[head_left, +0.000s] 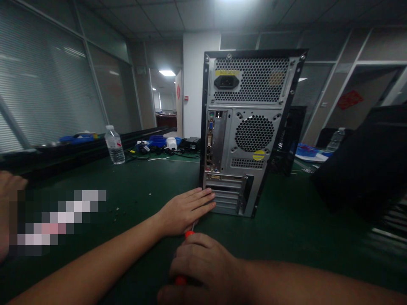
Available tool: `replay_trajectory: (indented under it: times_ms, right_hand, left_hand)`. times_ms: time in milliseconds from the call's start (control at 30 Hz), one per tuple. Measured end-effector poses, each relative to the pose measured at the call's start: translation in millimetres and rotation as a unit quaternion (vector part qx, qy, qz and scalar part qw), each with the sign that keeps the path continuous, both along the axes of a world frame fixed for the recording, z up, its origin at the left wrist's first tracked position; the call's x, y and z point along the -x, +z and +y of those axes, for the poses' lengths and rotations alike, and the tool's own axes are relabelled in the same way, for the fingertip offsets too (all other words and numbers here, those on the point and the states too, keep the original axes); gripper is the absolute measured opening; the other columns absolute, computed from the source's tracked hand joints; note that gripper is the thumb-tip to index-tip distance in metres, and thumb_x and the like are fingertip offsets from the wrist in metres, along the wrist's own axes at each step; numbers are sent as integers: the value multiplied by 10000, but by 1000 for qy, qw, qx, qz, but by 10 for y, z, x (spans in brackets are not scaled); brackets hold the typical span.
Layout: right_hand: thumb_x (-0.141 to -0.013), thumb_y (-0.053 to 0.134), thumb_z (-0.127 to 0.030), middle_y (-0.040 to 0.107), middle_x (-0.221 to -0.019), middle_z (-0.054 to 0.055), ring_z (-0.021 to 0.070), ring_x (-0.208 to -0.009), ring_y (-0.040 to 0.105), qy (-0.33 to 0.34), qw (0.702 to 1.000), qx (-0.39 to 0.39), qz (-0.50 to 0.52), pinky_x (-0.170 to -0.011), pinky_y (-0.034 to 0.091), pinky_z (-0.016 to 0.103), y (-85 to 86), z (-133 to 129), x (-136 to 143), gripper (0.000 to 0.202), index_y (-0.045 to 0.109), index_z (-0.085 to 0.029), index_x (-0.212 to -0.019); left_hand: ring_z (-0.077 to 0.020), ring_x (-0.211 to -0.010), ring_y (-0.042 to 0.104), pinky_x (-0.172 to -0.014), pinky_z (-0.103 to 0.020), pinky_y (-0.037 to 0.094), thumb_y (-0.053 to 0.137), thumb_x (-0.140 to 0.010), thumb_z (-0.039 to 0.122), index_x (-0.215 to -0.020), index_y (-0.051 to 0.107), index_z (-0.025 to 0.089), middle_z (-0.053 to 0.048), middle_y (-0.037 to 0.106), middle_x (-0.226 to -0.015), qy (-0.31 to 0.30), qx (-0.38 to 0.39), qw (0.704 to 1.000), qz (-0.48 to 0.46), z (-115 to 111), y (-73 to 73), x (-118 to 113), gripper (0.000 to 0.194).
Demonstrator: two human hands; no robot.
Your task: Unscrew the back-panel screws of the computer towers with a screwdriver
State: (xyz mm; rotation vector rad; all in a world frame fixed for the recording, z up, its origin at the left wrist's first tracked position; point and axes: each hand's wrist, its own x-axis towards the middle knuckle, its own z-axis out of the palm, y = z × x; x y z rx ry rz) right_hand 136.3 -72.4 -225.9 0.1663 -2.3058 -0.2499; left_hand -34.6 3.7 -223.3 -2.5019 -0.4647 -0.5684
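Observation:
A computer case [222, 144] stands upright on the green table, its metal back panel towards me. My left hand [182, 209] lies with fingers stretched out, their tips against the lower left of that panel by the slot covers. Just below it, my right hand [206, 262] is closed around a screwdriver [190, 234] with a red handle. The screwdriver's thin shaft points up towards the underside of my left hand, which hides its tip.
At the left edge is another person's hand [11, 186]. A water bottle [115, 145] stands at the back left, near cables and blue trays [158, 140]. Several tiny loose pieces [117, 209] lie on the green table [143, 182]. A dark case [365, 156] stands at right.

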Motion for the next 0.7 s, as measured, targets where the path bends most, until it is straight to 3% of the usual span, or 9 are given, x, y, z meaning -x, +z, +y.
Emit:
replay_trajectory:
  times_ms: [133, 300, 433, 533, 600, 700]
  right_hand:
    - [-1033, 442, -312, 646, -1028, 17, 109, -983, 595, 26, 998, 38, 38, -813, 456, 245, 29, 3, 29, 205, 562, -146, -1025]
    - [-1062, 344, -281, 653, -866, -13, 125, -822, 607, 57, 996, 38, 56, -688, 427, 264, 22, 13, 15, 270, 541, -176, -910]
    - [-1033, 456, -314, 600, -779, -11, 142, -744, 551, 15, 996, 30, 83, -636, 333, 289, -7, -26, -12, 196, 572, -178, -953]
    - [-1036, 419, -451, 537, -687, -28, 112, -654, 484, -15, 992, 104, 64, -648, 336, 281, -67, -30, 14, 365, 528, -176, -822]
    - [-1033, 411, -484, 546, -701, -32, 99, -657, 484, -6, 991, 121, 55, -667, 358, 260, -108, -12, 40, 380, 515, -171, -845]
    - [-1001, 510, -453, 562, -765, -32, 87, -672, 487, -2, 998, 69, 5, -620, 339, 239, -156, 26, 53, 294, 534, -171, -922]
  left_hand:
    - [-262, -1477, 289, -1174, -469, 381, 461, -922, 217, -1440, 410, 129, -116, 395, -1537, 3, 12, 1000, 8, -10, 15, 5, 527]
    - [-279, -1468, 309, -1167, -473, 392, 472, -913, 228, -1420, 436, 123, -121, 402, -1533, 0, 7, 1000, 11, -9, 14, -1, 519]
    - [-282, -1472, 301, -1166, -484, 389, 470, -916, 231, -1419, 439, 117, -137, 407, -1527, -4, 13, 1000, 3, -7, 4, -10, 516]
    - [-275, -1475, 295, -1173, -479, 383, 471, -919, 225, -1415, 444, 122, -134, 409, -1526, -5, 16, 1000, 1, -14, 8, -14, 507]
    - [-275, -1473, 299, -1174, -474, 384, 477, -916, 226, -1413, 447, 125, -130, 408, -1528, -3, 16, 1000, 2, -20, 16, -15, 508]
    - [-282, -1468, 310, -1172, -476, 389, 478, -910, 224, -1409, 452, 123, -130, 403, -1531, 0, 13, 1000, 5, -28, 24, -12, 509]
